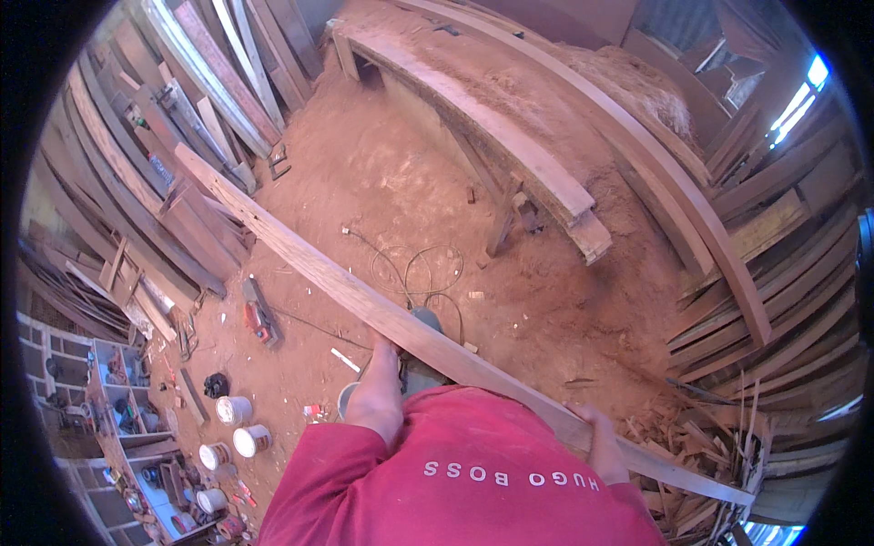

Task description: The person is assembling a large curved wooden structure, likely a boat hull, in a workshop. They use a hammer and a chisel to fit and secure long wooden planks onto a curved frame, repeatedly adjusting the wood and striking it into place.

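A long, pale wooden plank [346, 282] slants across in front of my body, from the far left down to the near right. My left hand [386, 355] grips its near edge around the middle, with most of the fingers hidden beneath the wood. Farther along to the right, my right hand [598, 432] holds the same plank close to my side, its fingers partly out of sight. The plank's far end [196, 164] reaches toward boards leaning at the left.
An orange power planer [259, 320] lies on the dusty floor at left, near white buckets [234, 409] and a shelf of tools [137, 437]. A looped cable [414, 273] lies ahead. Beyond it stands a long workbench [492, 123]. Wood offcuts [696, 446] are heaped at right.
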The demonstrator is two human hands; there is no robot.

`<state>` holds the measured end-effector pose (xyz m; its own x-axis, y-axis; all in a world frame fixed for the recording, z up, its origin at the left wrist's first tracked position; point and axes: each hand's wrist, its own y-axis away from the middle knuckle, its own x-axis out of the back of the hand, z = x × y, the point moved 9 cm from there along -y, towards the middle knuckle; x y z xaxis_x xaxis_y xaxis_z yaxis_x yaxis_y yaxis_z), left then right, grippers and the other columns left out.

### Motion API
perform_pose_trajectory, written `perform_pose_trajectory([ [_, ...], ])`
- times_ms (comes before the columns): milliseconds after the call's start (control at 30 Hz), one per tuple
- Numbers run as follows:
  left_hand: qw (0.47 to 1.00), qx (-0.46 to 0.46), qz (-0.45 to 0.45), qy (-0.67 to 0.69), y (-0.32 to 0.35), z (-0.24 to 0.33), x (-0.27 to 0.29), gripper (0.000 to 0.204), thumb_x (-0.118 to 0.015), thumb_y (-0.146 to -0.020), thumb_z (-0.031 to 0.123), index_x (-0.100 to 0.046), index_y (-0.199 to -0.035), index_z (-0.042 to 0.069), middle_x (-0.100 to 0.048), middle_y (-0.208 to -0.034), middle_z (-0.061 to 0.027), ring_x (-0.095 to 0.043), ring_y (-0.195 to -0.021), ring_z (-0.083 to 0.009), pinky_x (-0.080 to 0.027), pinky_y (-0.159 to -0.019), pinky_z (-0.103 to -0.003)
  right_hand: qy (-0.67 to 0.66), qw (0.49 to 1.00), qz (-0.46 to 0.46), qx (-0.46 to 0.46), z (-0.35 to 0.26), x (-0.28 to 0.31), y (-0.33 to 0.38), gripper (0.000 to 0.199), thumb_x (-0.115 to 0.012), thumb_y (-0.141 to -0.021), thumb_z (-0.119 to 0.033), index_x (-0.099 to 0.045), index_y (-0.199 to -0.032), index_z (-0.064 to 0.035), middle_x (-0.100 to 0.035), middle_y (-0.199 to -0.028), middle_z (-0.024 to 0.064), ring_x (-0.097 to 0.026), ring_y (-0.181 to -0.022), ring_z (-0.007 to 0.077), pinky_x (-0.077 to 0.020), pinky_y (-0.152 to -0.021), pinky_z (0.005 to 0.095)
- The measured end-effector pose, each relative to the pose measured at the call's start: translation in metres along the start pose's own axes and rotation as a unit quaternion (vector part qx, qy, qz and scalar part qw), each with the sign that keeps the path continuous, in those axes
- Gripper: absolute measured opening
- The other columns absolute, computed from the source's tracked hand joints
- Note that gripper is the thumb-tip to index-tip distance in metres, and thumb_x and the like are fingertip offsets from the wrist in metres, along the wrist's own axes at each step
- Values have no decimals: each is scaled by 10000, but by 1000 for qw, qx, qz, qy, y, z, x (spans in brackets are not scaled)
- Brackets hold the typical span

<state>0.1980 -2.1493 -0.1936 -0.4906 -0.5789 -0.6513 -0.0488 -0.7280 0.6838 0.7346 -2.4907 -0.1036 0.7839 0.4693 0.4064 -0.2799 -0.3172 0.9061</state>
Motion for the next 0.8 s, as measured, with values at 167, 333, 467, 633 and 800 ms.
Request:
perform_pose_trajectory([
  [167, 1000, 13, -14, 0, -34, -12, -41, 654, -379, -948, 628, -532, -1320, 112, -602, -1277, -131, -580, -1143, -370, -463, -974, -599, 3, 999, -32, -6, -11, 16, -39, 853, -544, -815, -759, -648, -1267, -43, -623, -1302, 202, -580, -1227, 356, -462, -992, 472],
  [333, 999, 31, -30, 9, -83, -25, -88, 654, -380, -947, 629, -536, -1316, 112, -605, -1272, -132, -583, -1139, -373, -464, -971, -603, -78, 978, 81, 177, -74, 54, 1, 690, -551, -860, -622, -664, -1194, -30, -651, -1201, 187, -612, -1137, 306, -476, -951, 431],
  [467, 998, 52, -42, 4, -148, -29, -144, 653, -381, -946, 629, -539, -1313, 112, -608, -1268, -133, -585, -1136, -374, -465, -969, -606, -312, 929, 66, 188, -168, 95, 75, 510, -565, -892, -475, -676, -1126, -35, -670, -1108, 158, -633, -1043, 263, -490, -906, 395],
  [633, 996, 76, -56, -1, -247, -19, -229, 653, -382, -945, 630, -543, -1308, 112, -611, -1263, -134, -587, -1132, -376, -467, -966, -610, -499, 861, 62, 81, -264, 161, 99, 332, -553, -944, -340, -686, -1028, -48, -689, -959, 114, -657, -891, 208, -517, -824, 353],
  [800, 993, 93, -72, -22, -334, -6, -302, 652, -383, -943, 630, -546, -1304, 112, -615, -1257, -136, -590, -1128, -379, -468, -964, -614, -425, 890, 140, 84, -283, 196, -9, 444, -520, -952, -425, -678, -1085, -32, -689, -992, 137, -664, -893, 253, -509, -861, 371],
])
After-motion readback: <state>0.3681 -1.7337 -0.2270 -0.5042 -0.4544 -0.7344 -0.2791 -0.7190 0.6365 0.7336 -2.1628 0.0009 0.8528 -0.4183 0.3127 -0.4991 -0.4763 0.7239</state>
